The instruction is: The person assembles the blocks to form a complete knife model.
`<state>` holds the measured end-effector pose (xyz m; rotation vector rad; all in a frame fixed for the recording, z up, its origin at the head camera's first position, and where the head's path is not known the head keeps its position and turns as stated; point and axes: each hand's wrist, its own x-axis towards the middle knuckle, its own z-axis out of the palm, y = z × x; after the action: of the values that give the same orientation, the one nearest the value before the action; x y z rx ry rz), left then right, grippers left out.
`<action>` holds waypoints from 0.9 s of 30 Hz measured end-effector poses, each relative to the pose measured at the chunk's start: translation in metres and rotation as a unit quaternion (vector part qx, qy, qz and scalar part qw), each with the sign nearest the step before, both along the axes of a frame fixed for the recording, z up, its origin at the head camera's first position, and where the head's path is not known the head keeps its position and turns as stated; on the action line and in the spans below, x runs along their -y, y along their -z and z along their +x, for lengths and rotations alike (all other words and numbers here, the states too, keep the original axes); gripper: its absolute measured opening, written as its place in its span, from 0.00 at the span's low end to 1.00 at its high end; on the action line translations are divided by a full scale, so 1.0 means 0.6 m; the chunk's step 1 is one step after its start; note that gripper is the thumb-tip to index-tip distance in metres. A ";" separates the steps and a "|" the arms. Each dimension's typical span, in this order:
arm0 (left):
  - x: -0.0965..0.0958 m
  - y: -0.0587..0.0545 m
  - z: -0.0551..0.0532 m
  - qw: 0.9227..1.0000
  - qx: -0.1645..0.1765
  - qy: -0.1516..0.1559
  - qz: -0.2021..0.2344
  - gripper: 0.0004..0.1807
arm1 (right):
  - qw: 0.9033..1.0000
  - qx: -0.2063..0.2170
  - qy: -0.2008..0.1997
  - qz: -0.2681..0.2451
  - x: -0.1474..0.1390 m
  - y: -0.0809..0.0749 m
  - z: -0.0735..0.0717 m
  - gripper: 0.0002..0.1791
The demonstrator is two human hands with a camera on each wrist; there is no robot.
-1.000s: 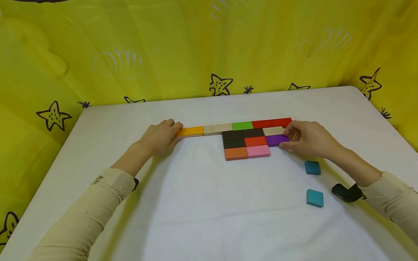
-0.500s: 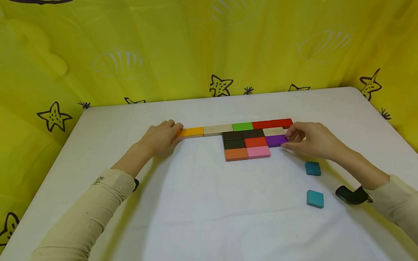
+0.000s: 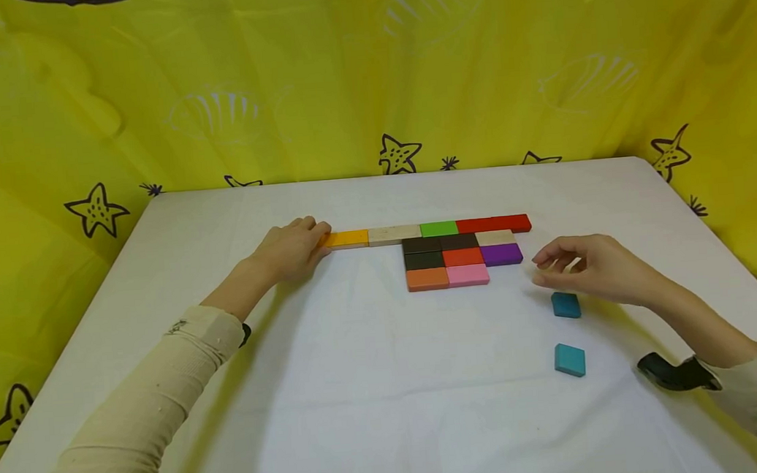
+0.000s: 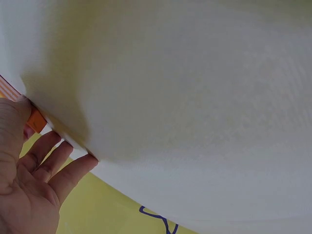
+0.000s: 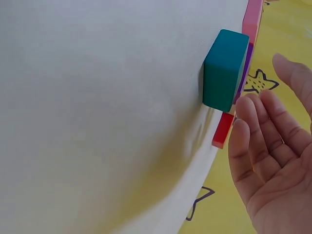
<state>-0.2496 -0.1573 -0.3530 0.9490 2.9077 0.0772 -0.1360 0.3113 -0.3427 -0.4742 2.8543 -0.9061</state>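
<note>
At the left end of a row of flat blocks, my left hand [image 3: 292, 250] pinches the yellow-orange block [image 3: 349, 238] between thumb and fingers. The left wrist view shows the block's orange end [image 4: 36, 121] beside the thumb, other fingertips on the cloth. Along that row follow a pale wood block [image 3: 394, 234], a green block [image 3: 439, 228] and a red stretch [image 3: 493, 224]. My right hand [image 3: 594, 265] holds nothing; its fingers are loosely bent, apart from the purple block [image 3: 502, 255] and close above a teal block [image 3: 566, 305].
Below the row, touching it, sit dark blocks [image 3: 424, 260], a smaller red block [image 3: 463, 257], a brown-orange block [image 3: 428, 279] and a pink block [image 3: 468, 275]. A second teal block [image 3: 569, 360] lies nearer me on the white tablecloth [image 3: 391, 411]. A yellow curtain [image 3: 314, 72] hangs behind.
My right hand has left the purple and pale blocks and moved right and toward me, over the farther teal block. My left hand stays on the yellow-orange block.
</note>
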 end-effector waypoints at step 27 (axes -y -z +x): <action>-0.002 -0.005 0.004 1.000 0.015 -0.012 0.002 0.19 | 0.997 -0.029 -0.052 -0.041 -0.051 0.017 0.055 0.20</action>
<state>-0.2470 -0.1564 -0.3503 0.9055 2.8923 0.0990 -0.1032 0.3420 -0.3529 -0.6633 2.8207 -1.0097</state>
